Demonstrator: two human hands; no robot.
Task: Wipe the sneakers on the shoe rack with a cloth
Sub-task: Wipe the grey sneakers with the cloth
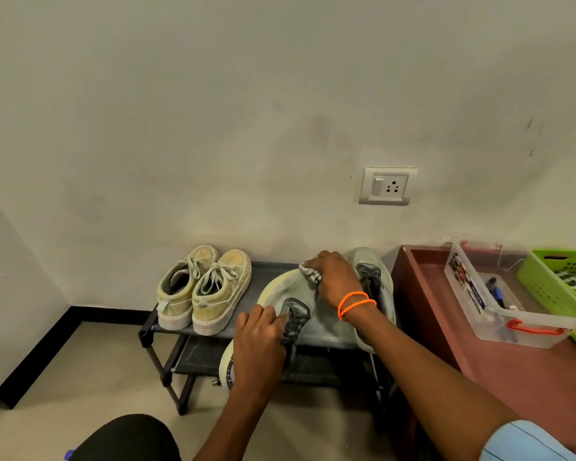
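Shoe rack [167, 329]: low, dark, two shelves, set against the wall.

Pair of tan sneakers [204, 291]: on the left of the top shelf, side by side and touching, toes to the wall, pale laces tied.

Pale grey sneaker [290, 287]: middle of the top shelf, tipped on its side, heel hanging over the front edge, dark laces facing the camera.

Left hand [260, 344]: curled around the heel end of the tipped sneaker, fingers on the dark lace panel, gripping it.

Cloth [310, 272]: small, crumpled, pale; pressed on the toe part of the tipped sneaker.

Right hand [336, 281]: fingers bunched over the cloth, clutching it; two orange bands [356, 304] on the wrist.

Second grey sneaker [374, 284]: right end of the shelf, partly behind the right forearm.

Wall socket [387, 186]: above the rack.

Reddish table [499, 371]: beside the rack, bearing a clear plastic box [479, 294] and a green basket [546, 284].
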